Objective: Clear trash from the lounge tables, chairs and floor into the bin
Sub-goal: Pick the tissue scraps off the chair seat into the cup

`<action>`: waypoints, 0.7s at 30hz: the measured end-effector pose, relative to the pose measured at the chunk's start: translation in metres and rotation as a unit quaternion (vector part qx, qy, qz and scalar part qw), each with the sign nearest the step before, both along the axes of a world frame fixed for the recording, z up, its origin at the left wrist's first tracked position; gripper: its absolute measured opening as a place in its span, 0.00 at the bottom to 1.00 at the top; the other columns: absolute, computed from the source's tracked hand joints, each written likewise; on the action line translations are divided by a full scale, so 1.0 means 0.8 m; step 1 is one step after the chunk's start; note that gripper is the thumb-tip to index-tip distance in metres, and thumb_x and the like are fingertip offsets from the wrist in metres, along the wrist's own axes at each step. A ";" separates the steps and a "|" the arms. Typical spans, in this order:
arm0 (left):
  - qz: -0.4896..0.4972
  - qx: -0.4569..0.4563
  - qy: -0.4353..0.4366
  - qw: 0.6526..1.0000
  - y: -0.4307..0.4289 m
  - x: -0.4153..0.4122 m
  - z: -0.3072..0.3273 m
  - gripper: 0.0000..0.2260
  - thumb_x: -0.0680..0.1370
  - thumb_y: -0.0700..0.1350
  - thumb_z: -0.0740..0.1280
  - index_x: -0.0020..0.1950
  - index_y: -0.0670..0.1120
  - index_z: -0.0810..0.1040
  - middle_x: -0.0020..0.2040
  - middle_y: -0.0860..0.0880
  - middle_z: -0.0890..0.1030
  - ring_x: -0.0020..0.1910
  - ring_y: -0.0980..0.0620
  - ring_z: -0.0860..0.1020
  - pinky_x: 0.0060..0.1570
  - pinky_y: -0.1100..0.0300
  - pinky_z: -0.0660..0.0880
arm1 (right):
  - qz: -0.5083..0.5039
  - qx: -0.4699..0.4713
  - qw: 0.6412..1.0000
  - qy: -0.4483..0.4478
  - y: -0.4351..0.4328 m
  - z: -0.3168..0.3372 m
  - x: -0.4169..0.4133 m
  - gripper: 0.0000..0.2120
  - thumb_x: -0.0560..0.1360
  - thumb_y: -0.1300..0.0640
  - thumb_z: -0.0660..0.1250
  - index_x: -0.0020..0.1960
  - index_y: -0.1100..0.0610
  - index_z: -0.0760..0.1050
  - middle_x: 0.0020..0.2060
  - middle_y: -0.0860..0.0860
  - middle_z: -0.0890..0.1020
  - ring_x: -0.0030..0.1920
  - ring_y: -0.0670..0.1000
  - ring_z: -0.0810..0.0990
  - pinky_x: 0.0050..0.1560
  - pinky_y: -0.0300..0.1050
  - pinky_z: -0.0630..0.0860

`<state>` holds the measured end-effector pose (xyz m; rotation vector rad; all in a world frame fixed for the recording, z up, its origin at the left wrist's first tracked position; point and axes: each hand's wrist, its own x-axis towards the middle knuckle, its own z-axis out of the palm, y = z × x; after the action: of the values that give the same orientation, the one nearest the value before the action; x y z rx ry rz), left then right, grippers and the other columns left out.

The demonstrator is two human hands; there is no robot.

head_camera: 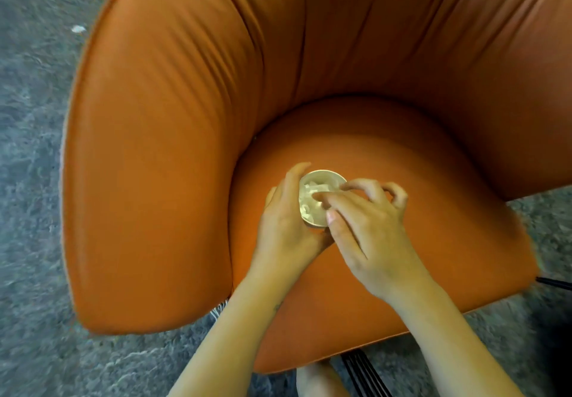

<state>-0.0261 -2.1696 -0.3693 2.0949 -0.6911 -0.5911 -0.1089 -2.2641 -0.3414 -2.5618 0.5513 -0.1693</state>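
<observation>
The left hand wraps its fingers round a cup on the chair seat, crumpled paper inside. The right hand curls its fingers over the cup's mouth; whether they pinch anything cannot be told. No bin shows, and a scrap lies on the floor, so much likely remains.

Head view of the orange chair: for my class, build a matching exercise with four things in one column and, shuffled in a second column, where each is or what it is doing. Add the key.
Column one:
1. left hand
2. right hand
3. cup
4. white scrap

Column two:
A. lies on the grey carpet
B. fingers bent over the cup's mouth
C. grips the cup's side
D. holds crumpled pale bits, above the orange seat

Pairs: 1-C, 2-B, 3-D, 4-A
</observation>
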 end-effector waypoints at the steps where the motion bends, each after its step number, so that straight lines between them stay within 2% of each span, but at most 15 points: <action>1: -0.001 -0.002 -0.017 1.000 -0.001 0.002 0.012 0.33 0.65 0.52 0.76 0.65 0.55 0.65 0.56 0.62 0.72 0.56 0.59 0.71 0.48 0.77 0.66 | -0.011 0.005 0.999 -0.033 -0.002 0.012 0.000 0.19 0.77 0.53 0.50 0.52 0.53 0.79 0.47 0.44 0.81 0.56 0.48 0.74 0.58 0.48 0.55; 5: -0.020 -0.025 -0.071 0.997 -0.010 0.007 0.062 0.32 0.63 0.52 0.77 0.63 0.55 0.67 0.56 0.62 0.72 0.54 0.63 0.70 0.50 0.80 0.62 | -0.075 0.015 0.986 -0.147 -0.013 0.066 -0.001 0.18 0.77 0.54 0.51 0.53 0.53 0.79 0.50 0.43 0.81 0.56 0.45 0.73 0.57 0.46 0.58; 8: -0.061 -0.044 -0.085 0.994 -0.027 0.006 0.101 0.32 0.62 0.51 0.77 0.62 0.56 0.67 0.55 0.61 0.74 0.55 0.60 0.72 0.50 0.74 0.66 | -0.141 0.000 0.971 -0.194 -0.029 0.111 -0.013 0.18 0.77 0.53 0.51 0.53 0.53 0.79 0.49 0.44 0.81 0.54 0.46 0.74 0.55 0.47 0.60; 14: -0.182 -0.121 -0.093 0.971 -0.094 -0.029 0.199 0.32 0.62 0.48 0.78 0.62 0.57 0.67 0.53 0.62 0.74 0.56 0.57 0.74 0.51 0.61 0.72 | -0.303 -0.065 0.925 -0.219 -0.058 0.203 -0.099 0.17 0.77 0.53 0.53 0.54 0.53 0.79 0.49 0.44 0.81 0.53 0.45 0.76 0.55 0.49 0.63; 17: -0.255 -0.168 -0.093 0.948 -0.119 -0.052 0.251 0.32 0.62 0.46 0.77 0.63 0.55 0.69 0.53 0.64 0.73 0.56 0.58 0.74 0.53 0.60 0.73 | -0.385 -0.102 0.890 -0.223 -0.050 0.244 -0.153 0.17 0.77 0.51 0.53 0.54 0.53 0.78 0.48 0.44 0.80 0.52 0.44 0.75 0.56 0.46 0.61; 21: -0.352 -0.225 -0.092 0.904 -0.133 -0.082 0.308 0.30 0.62 0.46 0.77 0.61 0.53 0.71 0.54 0.60 0.77 0.54 0.61 0.75 0.52 0.64 0.72 | -0.488 -0.153 0.830 -0.222 -0.014 0.293 -0.220 0.18 0.76 0.50 0.52 0.54 0.54 0.78 0.50 0.46 0.81 0.53 0.44 0.73 0.54 0.45 0.62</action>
<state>-0.0919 -2.2758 -0.1232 1.4437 -1.5641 -0.5438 -0.2847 -2.2751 -0.1073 -2.1187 1.6807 -1.2446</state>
